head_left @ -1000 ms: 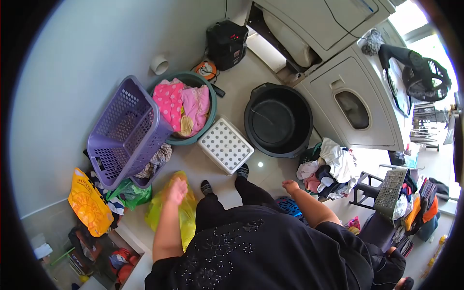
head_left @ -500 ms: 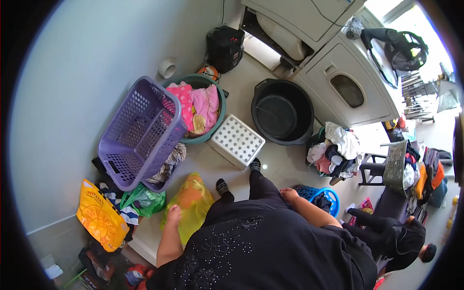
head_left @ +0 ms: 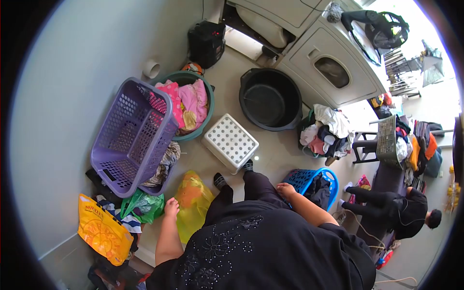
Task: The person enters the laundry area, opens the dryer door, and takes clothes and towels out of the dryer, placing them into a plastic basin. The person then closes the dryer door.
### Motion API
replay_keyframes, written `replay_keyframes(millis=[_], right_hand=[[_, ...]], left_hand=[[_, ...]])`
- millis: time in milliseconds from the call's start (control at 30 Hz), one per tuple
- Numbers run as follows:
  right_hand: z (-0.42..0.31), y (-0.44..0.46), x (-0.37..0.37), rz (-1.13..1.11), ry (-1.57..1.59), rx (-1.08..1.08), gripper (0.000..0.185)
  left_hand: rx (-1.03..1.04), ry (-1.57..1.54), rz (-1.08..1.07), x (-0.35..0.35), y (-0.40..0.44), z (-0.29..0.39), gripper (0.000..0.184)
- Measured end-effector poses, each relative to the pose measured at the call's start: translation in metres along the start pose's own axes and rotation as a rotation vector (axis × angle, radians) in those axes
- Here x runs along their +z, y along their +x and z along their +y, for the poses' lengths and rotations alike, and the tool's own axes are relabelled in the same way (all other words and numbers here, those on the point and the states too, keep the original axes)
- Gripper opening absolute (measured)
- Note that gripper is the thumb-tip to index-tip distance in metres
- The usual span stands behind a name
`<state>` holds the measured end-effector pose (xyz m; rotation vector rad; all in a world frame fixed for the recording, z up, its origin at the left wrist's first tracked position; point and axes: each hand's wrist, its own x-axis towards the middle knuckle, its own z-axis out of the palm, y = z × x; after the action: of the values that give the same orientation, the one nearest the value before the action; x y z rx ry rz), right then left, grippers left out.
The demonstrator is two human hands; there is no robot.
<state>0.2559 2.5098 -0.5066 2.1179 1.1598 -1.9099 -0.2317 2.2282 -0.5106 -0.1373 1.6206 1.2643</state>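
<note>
Head camera: both grips empty, slack and unclenched; left hand (head_left: 171,207) beside the translucent yellow plastic bag (head_left: 192,205), right hand (head_left: 286,189) near the floor-set blue perforated plastic basket (head_left: 298,179), presumably containing dark fabric items (head_left: 319,191).

Yellow-green plastic bag (head_left: 193,215): thin, translucent, crumpled; slumped on the floor (head_left: 226,94), just left of the person's legs (head_left: 258,186). Orange patch near its upper end; print or contents, cannot tell. Blue basket (head_left: 300,179): walls pierced with rows of holes, rim brighter blue; on the floor to the right. Dark cloth (head_left: 319,191) bunched inside. Upright or tilted, cannot tell.
</note>
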Motion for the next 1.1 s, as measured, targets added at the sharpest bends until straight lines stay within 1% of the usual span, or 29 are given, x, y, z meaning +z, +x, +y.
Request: replay_keyframes(millis=[200,500,567,667,833,967,1100], right_hand=[[-0.004,-0.009,-0.003,0.020,0.004,0.021,0.018],[-0.037,-0.008,0.004,0.034,0.088,0.029,0.018],[-0.040,-0.011,0.006,0.042,0.111,0.033,0.018],[-0.041,-0.017,0.001,0.049,0.148,0.045,0.018],[-0.032,-0.030,-0.015,0.058,0.219,0.071,0.018],[-0.024,-0.043,-0.032,0.061,0.241,0.071,0.017],[-0.048,-0.030,-0.048,0.042,0.236,0.035,0.017]], left_hand=[[-0.034,0.140,-0.044,0.015,-0.008,-0.002,0.040],[-0.029,0.419,-0.124,-0.022,-0.030,-0.015,0.037],[-0.028,0.483,-0.148,-0.033,-0.028,-0.005,0.037],[-0.029,0.587,-0.179,-0.028,-0.019,0.009,0.036],[-0.031,0.769,-0.234,0.004,0.006,0.052,0.035],[-0.020,0.878,-0.262,0.034,0.024,0.071,0.034],[0.017,0.960,-0.254,0.082,0.030,0.078,0.034]])
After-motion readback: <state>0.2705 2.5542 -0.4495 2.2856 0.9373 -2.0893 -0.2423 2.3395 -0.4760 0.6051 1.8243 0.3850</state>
